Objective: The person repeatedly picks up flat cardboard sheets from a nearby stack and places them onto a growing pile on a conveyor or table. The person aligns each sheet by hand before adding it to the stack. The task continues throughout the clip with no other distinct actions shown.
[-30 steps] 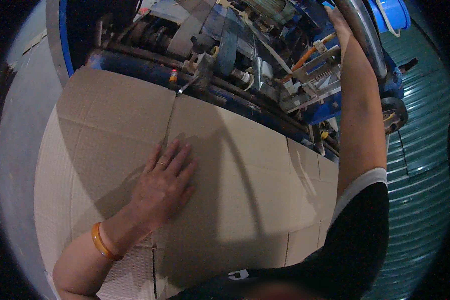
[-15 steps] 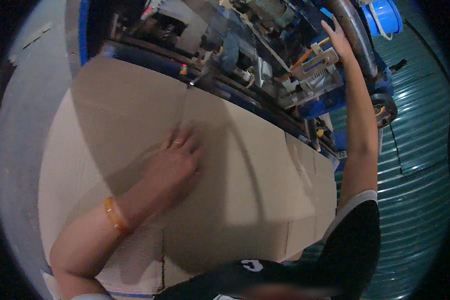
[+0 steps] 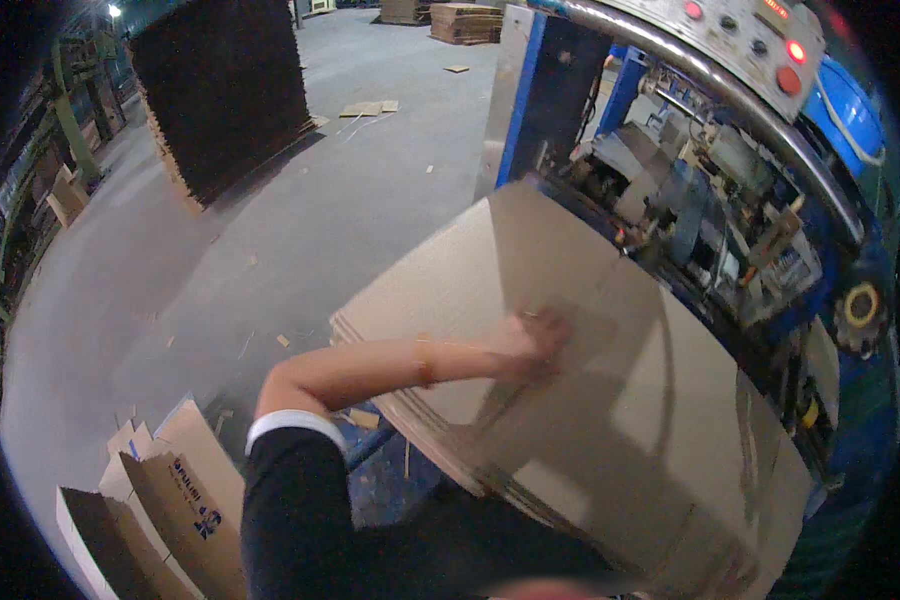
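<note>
My left hand (image 3: pixel 538 345) is over the top cardboard sheet (image 3: pixel 600 275) of a stack, close to its middle. Motion smears the fingers, so whether they touch the board or how they are bent is unclear. An orange bracelet (image 3: pixel 426 362) circles the wrist. Several flat brown sheets make up the stack, their layered edges (image 3: pixel 440 445) showing along the near left side. Its far right side lies against a blue machine (image 3: pixel 715 215) with metal parts inside. My right hand is out of the picture.
A control panel (image 3: pixel 745 40) with lit red buttons and a metal bar (image 3: pixel 740 90) top the machine, beside a blue bucket (image 3: pixel 848 115). Folded cartons (image 3: pixel 170 490) stand at lower left. A tall dark stack (image 3: pixel 225 100) stands on the grey floor (image 3: pixel 370 190), with scraps lying about.
The view has swung left, bringing in the floor and the tall stack. My right hand, earlier raised at the machine's upper right, has left the picture. My left hand remains over the cardboard.
</note>
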Available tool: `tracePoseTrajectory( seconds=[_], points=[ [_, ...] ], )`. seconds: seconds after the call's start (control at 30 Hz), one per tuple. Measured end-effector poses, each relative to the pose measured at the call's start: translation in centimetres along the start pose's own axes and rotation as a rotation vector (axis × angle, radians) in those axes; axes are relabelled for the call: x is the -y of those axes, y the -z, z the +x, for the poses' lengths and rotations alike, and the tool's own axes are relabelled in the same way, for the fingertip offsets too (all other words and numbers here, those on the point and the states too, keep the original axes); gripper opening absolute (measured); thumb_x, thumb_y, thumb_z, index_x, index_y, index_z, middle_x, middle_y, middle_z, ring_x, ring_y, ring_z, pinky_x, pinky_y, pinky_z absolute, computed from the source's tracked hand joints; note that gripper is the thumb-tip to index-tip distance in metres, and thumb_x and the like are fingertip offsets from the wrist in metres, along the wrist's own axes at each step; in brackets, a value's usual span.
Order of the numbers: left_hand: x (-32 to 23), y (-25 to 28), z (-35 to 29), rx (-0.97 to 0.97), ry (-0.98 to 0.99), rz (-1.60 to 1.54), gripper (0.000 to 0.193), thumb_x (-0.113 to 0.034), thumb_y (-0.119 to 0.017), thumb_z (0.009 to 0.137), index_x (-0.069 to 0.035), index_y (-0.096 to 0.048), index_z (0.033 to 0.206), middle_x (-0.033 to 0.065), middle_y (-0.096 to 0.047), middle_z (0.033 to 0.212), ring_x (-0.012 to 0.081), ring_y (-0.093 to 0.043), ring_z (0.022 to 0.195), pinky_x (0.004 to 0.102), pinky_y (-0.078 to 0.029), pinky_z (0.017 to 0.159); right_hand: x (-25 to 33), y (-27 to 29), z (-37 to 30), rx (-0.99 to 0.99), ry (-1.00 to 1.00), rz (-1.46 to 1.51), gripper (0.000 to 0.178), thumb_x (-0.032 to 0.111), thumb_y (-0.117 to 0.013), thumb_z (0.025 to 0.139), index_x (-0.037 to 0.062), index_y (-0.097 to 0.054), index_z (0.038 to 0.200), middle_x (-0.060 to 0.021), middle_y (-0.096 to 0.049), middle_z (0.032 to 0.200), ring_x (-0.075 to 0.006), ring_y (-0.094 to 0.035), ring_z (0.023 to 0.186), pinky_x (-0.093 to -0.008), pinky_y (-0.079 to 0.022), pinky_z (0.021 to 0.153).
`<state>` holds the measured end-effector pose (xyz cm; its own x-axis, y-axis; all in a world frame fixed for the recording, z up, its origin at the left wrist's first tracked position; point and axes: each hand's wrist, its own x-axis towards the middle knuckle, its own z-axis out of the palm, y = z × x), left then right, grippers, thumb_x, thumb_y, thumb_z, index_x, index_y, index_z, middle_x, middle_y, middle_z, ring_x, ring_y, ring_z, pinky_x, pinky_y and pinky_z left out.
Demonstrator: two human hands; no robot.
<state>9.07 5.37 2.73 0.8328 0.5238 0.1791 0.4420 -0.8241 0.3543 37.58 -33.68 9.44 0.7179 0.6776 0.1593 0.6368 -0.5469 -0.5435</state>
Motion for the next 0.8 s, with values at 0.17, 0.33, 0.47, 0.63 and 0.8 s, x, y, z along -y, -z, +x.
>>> tracePoseTrajectory(
  seconds=[0.17, 0.33, 0.47, 0.63, 0.8],
  points=[
    [-2.3, 0.2, -10.7, -0.292, 0.553, -0.127, 0.079, -0.034, -0.065, 0.076, 0.001, -0.027, 0.135, 0.0290, -0.026, 0.139, 0.0432, -0.025, 0.129, 0.0520, -0.023, 0.104, -7.8, -2.7, -2.4, -0.153, -0.077, 0.088, 0.044, 0.014, -0.060, 0.078, 0.0041, -0.053, 0.120, -0.0127, -0.050, 0.123, -0.0266, -0.048, 0.109, -0.0346, -0.038, 0.093],
    [-7.9, -4.6, -13.5, -0.791, 0.887, 0.009, 0.081, -0.036, -0.063, 0.077, 0.012, -0.026, 0.131, 0.0367, -0.019, 0.138, 0.0493, -0.014, 0.131, 0.0556, -0.016, 0.105, -11.8, -2.8, -1.9, -0.262, -0.050, 0.145, 0.039, 0.016, -0.059, 0.079, 0.0035, -0.055, 0.115, -0.0119, -0.053, 0.116, -0.0253, -0.050, 0.101, -0.0343, -0.040, 0.087],
    [-9.7, -6.2, -10.9, -0.786, 0.968, 0.068, 0.081, -0.036, -0.063, 0.077, 0.008, -0.025, 0.134, 0.0367, -0.022, 0.136, 0.0495, -0.017, 0.130, 0.0560, -0.015, 0.105, -15.4, -2.1, -1.4, -0.401, -0.081, 0.161, 0.035, 0.017, -0.059, 0.080, 0.0030, -0.057, 0.112, -0.0113, -0.055, 0.111, -0.0243, -0.052, 0.094, -0.0340, -0.042, 0.082],
    [-8.4, -3.6, -11.0, -1.058, 0.943, -0.294, 0.071, -0.035, -0.064, 0.077, 0.002, -0.037, 0.131, 0.0307, -0.037, 0.131, 0.0422, -0.034, 0.125, 0.0478, -0.029, 0.102, -19.7, 0.9, -0.8, -0.705, -0.202, 0.141, 0.031, 0.018, -0.058, 0.082, 0.0023, -0.059, 0.108, -0.0105, -0.058, 0.104, -0.0230, -0.054, 0.086, -0.0336, -0.044, 0.076],
    [-7.7, -0.3, -12.4, -1.108, 0.650, -0.071, 0.043, -0.017, -0.054, 0.086, -0.014, -0.047, 0.129, 0.0187, -0.036, 0.137, 0.0323, -0.032, 0.129, 0.0437, -0.019, 0.108, -23.3, 6.7, -3.5, -1.211, -0.564, -0.055, 0.028, 0.020, -0.058, 0.083, 0.0017, -0.062, 0.104, -0.0097, -0.062, 0.097, -0.0217, -0.057, 0.078, -0.0332, -0.047, 0.070]
  ],
)
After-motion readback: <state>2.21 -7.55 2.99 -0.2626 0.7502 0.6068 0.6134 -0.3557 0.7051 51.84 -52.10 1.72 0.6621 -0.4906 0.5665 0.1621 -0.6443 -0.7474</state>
